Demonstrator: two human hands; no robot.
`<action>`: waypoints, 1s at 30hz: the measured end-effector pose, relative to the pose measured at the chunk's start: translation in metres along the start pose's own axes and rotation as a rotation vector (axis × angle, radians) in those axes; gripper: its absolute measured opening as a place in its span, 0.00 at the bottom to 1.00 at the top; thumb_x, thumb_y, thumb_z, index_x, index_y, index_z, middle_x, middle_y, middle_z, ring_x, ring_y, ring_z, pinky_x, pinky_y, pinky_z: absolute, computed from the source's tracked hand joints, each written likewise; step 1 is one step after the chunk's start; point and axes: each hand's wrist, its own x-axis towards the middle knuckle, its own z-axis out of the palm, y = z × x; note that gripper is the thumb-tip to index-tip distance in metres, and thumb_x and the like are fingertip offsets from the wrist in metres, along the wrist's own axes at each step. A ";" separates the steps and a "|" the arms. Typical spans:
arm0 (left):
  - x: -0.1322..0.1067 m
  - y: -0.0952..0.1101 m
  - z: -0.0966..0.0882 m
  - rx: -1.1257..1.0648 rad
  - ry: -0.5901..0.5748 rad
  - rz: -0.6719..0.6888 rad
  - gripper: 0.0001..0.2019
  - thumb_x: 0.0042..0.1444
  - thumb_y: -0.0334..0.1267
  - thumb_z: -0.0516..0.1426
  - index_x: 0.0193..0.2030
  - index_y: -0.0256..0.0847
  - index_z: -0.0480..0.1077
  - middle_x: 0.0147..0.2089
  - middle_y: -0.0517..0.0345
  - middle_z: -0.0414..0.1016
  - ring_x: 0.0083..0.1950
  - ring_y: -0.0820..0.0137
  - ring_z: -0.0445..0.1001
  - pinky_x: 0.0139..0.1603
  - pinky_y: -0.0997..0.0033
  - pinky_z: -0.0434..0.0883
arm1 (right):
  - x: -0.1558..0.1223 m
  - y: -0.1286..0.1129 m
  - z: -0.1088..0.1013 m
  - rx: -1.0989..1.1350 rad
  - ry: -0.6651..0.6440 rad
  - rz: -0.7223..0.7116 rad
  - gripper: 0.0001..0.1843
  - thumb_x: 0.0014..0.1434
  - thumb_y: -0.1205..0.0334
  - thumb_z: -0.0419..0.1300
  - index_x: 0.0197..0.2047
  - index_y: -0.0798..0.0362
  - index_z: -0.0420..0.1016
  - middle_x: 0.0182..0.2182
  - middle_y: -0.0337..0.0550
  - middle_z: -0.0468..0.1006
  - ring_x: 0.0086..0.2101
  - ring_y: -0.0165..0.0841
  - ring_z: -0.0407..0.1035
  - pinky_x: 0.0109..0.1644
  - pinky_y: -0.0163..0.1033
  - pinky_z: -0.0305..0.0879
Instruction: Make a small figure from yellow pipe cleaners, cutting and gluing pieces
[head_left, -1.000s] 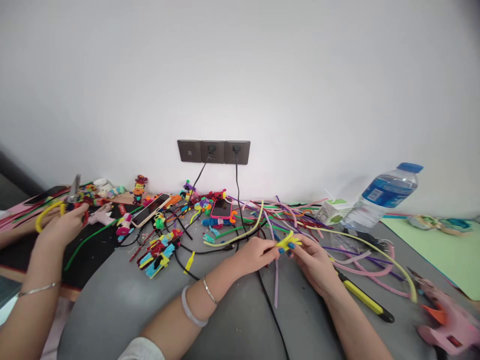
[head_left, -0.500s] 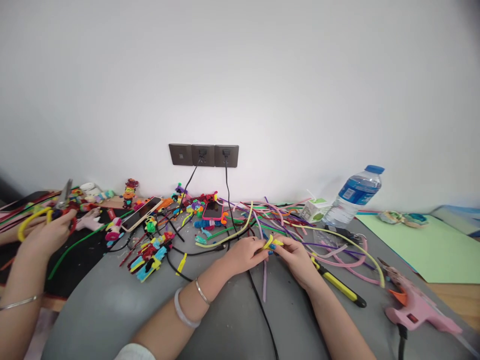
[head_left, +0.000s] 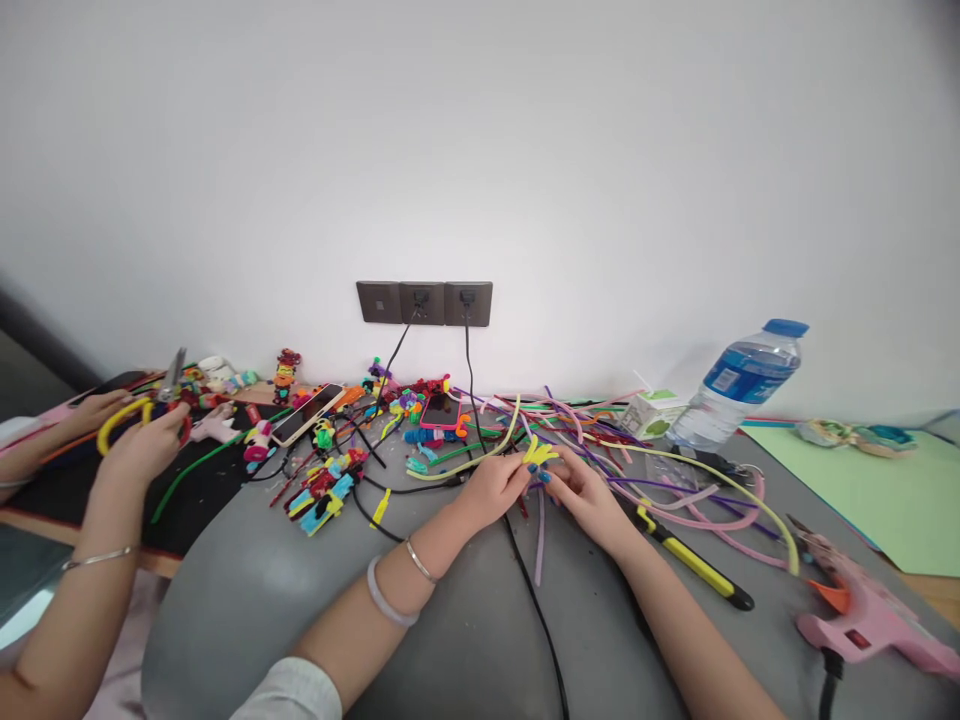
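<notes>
My left hand (head_left: 491,488) and my right hand (head_left: 583,495) meet over the grey table (head_left: 465,640), both pinched on a small yellow pipe-cleaner piece (head_left: 538,455) with loops sticking up. A lilac pipe cleaner (head_left: 539,545) hangs down from between the hands onto the table. A heap of coloured pipe cleaners (head_left: 600,440) lies just behind my fingers.
Another person's hands (head_left: 139,445) at the left hold yellow-handled scissors. Finished pipe-cleaner figures (head_left: 322,492), two phones (head_left: 441,410) and black cables lie near the wall sockets. A yellow utility knife (head_left: 694,560), pink glue gun (head_left: 862,620), water bottle (head_left: 739,385) and green paper (head_left: 870,490) are on the right.
My hands stay pinched on the yellow piece and have turned it so its loops stand upward. The camera view shifted slightly. The other person's hands keep working with the scissors.
</notes>
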 end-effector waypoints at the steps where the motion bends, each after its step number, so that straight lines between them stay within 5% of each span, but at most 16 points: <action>1: 0.000 0.000 -0.001 -0.017 0.009 -0.002 0.16 0.65 0.37 0.45 0.26 0.39 0.63 0.24 0.60 0.66 0.26 0.73 0.64 0.31 0.74 0.59 | -0.001 0.000 0.000 -0.016 -0.002 -0.011 0.22 0.61 0.43 0.57 0.50 0.50 0.64 0.19 0.30 0.60 0.21 0.30 0.55 0.25 0.35 0.51; 6: 0.001 -0.002 -0.007 -0.067 0.020 -0.012 0.17 0.65 0.39 0.45 0.26 0.39 0.62 0.23 0.61 0.66 0.26 0.74 0.64 0.32 0.74 0.59 | -0.019 -0.007 -0.006 -0.213 0.247 -0.112 0.15 0.65 0.49 0.51 0.48 0.50 0.66 0.19 0.31 0.57 0.21 0.31 0.54 0.25 0.36 0.52; 10: 0.001 -0.002 -0.011 -0.002 -0.011 -0.037 0.16 0.65 0.40 0.45 0.27 0.40 0.63 0.25 0.60 0.68 0.28 0.72 0.66 0.32 0.74 0.58 | -0.062 -0.008 -0.013 -0.506 0.484 -0.128 0.10 0.64 0.57 0.53 0.46 0.50 0.69 0.28 0.40 0.70 0.28 0.35 0.65 0.33 0.38 0.62; 17: -0.001 0.001 -0.007 0.198 -0.215 0.002 0.15 0.64 0.40 0.48 0.28 0.40 0.64 0.21 0.62 0.59 0.25 0.72 0.59 0.28 0.71 0.49 | -0.135 0.002 -0.006 -0.688 0.589 -0.151 0.07 0.62 0.62 0.54 0.44 0.47 0.70 0.40 0.47 0.74 0.40 0.41 0.71 0.43 0.43 0.67; 25: -0.001 0.000 -0.008 0.082 -0.194 -0.064 0.16 0.64 0.41 0.47 0.25 0.41 0.56 0.21 0.65 0.54 0.24 0.74 0.55 0.28 0.72 0.49 | -0.129 0.002 -0.001 -0.745 0.535 -0.093 0.07 0.62 0.60 0.56 0.44 0.48 0.71 0.44 0.49 0.73 0.47 0.44 0.69 0.50 0.49 0.66; 30: 0.000 0.001 -0.010 0.091 -0.216 -0.069 0.09 0.64 0.38 0.47 0.33 0.41 0.62 0.25 0.63 0.62 0.27 0.71 0.61 0.30 0.72 0.54 | -0.130 0.003 0.000 -0.742 0.542 -0.092 0.06 0.62 0.61 0.56 0.43 0.47 0.71 0.45 0.49 0.73 0.47 0.43 0.69 0.50 0.49 0.66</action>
